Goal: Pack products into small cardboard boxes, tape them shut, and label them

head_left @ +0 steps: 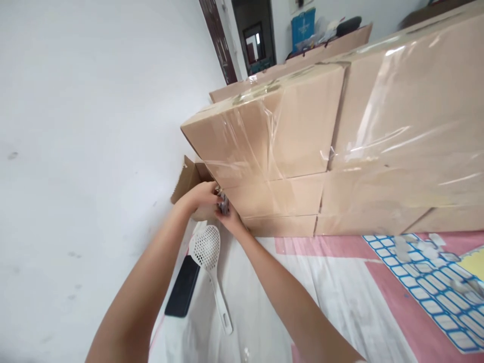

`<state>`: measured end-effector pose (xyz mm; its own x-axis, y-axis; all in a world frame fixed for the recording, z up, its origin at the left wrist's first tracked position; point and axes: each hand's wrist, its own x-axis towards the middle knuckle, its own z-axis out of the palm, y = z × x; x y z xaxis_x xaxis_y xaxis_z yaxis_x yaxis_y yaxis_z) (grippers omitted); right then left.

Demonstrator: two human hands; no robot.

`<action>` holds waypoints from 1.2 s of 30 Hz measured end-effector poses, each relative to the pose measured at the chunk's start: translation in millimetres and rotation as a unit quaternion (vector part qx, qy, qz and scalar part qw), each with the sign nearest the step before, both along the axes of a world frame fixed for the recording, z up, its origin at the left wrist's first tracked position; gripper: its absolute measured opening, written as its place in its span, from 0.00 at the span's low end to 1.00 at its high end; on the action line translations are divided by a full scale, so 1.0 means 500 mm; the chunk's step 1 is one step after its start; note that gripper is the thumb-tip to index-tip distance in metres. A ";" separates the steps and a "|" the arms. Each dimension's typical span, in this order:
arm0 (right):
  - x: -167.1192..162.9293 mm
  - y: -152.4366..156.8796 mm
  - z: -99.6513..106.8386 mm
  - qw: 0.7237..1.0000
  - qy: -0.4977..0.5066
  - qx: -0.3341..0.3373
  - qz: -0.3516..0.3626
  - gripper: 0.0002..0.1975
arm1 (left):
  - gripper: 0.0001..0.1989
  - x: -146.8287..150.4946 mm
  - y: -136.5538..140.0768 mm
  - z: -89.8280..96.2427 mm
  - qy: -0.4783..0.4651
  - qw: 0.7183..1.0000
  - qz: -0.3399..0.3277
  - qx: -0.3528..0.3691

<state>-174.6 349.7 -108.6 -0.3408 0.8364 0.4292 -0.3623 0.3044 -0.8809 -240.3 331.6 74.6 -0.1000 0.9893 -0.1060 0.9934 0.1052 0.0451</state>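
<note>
Wall: plain white (83, 101), few scuff marks.
Doorway: dark frame (217, 40), far end.
Floor covering: pink-and-white sheet (340, 282).

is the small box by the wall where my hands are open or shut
Open: the small box has a flap standing up beside the wall, and the left hand and right hand meet at its opening. Its contents are hidden.

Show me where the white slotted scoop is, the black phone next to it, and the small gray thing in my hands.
white slotted scoop (206, 247): head view, perforated bowl.
black phone (183, 292): head view, middle of its dark face.
small gray thing (224, 203): head view, part showing between both hands.
</note>
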 end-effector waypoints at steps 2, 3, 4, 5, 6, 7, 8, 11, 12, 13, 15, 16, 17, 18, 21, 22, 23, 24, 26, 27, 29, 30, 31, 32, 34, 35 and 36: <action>0.002 -0.024 0.030 1.000 0.005 0.010 0.002 0.44 | 0.26 0.004 -0.054 0.048 -0.003 1.000 -0.006 0.002; 0.007 -0.042 0.049 1.000 0.005 0.025 0.007 0.47 | 0.28 0.007 -0.089 0.073 -0.009 1.000 -0.003 0.008; 0.014 -0.064 0.068 0.999 0.003 0.047 0.013 0.49 | 0.29 0.012 -0.129 0.097 -0.021 1.000 0.004 0.020; 0.024 -0.090 0.088 0.997 -0.002 0.075 0.022 0.50 | 0.29 0.019 -0.173 0.119 -0.043 0.998 0.015 0.035; 0.037 -0.120 0.108 0.994 -0.011 0.105 0.033 0.51 | 0.30 0.027 -0.221 0.138 -0.071 0.996 0.029 0.050; 0.052 -0.152 0.127 0.990 -0.022 0.135 0.045 0.51 | 0.30 0.036 -0.272 0.155 -0.103 0.992 0.042 0.063; 0.068 -0.187 0.144 0.985 -0.034 0.161 0.058 0.50 | 0.30 0.046 -0.324 0.168 -0.134 0.987 0.054 0.071; 0.126 -0.293 0.177 0.969 -0.087 0.206 0.104 0.51 | 0.28 0.079 -0.473 0.183 -0.199 0.974 0.079 0.076; 0.147 -0.326 0.182 0.964 -0.108 0.214 0.116 0.52 | 0.26 0.090 -0.516 0.181 -0.209 0.971 0.086 0.078; 0.169 -0.357 0.184 0.959 -0.130 0.219 0.126 0.53 | 0.24 0.100 -0.553 0.175 -0.214 0.969 0.091 0.081; 0.217 -0.407 0.185 0.951 -0.165 0.226 0.132 0.53 | 0.20 0.121 -0.611 0.154 -0.218 0.968 0.090 0.088; 0.243 -0.426 0.184 0.949 -0.178 0.229 0.124 0.53 | 0.19 0.132 -0.631 0.140 -0.222 0.967 0.082 0.093; 0.272 -0.441 0.184 0.948 -0.188 0.234 0.108 0.52 | 0.17 0.145 -0.646 0.124 -0.231 0.965 0.072 0.101; 0.302 -0.451 0.184 0.946 -0.196 0.242 0.085 0.51 | 0.15 0.159 -0.654 0.106 -0.241 0.962 0.062 0.112; 0.407 -0.462 0.183 0.936 -0.217 0.277 -0.017 0.49 | 0.11 0.213 -0.650 0.050 -0.276 0.950 0.032 0.145; 0.447 -0.462 0.182 0.930 -0.224 0.287 -0.055 0.49 | 0.11 0.236 -0.639 0.031 -0.286 0.946 0.017 0.149; 0.488 -0.462 0.181 0.924 -0.230 0.292 -0.091 0.49 | 0.11 0.261 -0.625 0.014 -0.296 0.944 -0.004 0.148; 0.531 -0.463 0.179 0.919 -0.233 0.291 -0.128 0.49 | 0.11 0.288 -0.609 -0.002 -0.302 0.942 -0.030 0.142; 0.616 -0.465 0.171 0.914 -0.227 0.271 -0.198 0.47 | 0.08 0.345 -0.575 -0.029 -0.297 0.944 -0.082 0.121; 0.658 -0.467 0.166 0.912 -0.220 0.257 -0.233 0.44 | 0.07 0.374 -0.559 -0.040 -0.284 0.947 -0.109 0.104; 0.737 -0.471 0.154 0.905 -0.210 0.227 -0.293 0.37 | 0.12 0.422 -0.535 -0.056 -0.240 0.954 -0.167 0.066; 0.774 -0.472 0.147 0.899 -0.210 0.217 -0.318 0.34 | 0.18 0.441 -0.527 -0.062 -0.213 0.956 -0.194 0.047; 0.809 -0.472 0.142 0.892 -0.214 0.211 -0.338 0.31 | 0.24 0.454 -0.523 -0.067 -0.187 0.957 -0.220 0.033; 0.842 -0.471 0.140 0.883 -0.219 0.211 -0.357 0.30 | 0.28 0.462 -0.520 -0.070 -0.161 0.957 -0.241 0.027; 0.900 -0.466 0.151 0.858 -0.230 0.232 -0.397 0.28 | 0.32 0.466 -0.518 -0.073 -0.119 0.955 -0.268 0.034; 0.925 -0.462 0.168 0.841 -0.235 0.256 -0.415 0.28 | 0.32 0.464 -0.518 -0.072 -0.105 0.953 -0.280 0.043; 0.946 -0.458 0.194 0.823 -0.240 0.287 -0.428 0.28 | 0.32 0.461 -0.519 -0.070 -0.096 0.949 -0.296 0.048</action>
